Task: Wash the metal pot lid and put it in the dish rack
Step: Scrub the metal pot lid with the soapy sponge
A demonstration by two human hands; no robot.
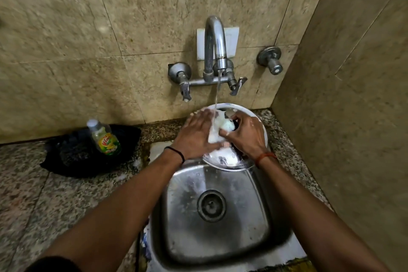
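Between beige stone-tiled walls, a steel sink (217, 223) sits in a speckled granite counter (33, 201) — over its far edge the foamy metal pot lid (231, 161) is under the running tap (215, 51), left hand (194, 137) flat on it, right hand (245, 132) clutching a soapy sponge (226, 126).

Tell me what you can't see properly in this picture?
- Metal pot lid, head view: its middle and knob are hidden by the left hand, the right hand and white foam.
- Dish rack, head view: none in sight.
- Bottle label: too blurred to read fully.
- Sink: its near edge is cut off by the picture's bottom edge.
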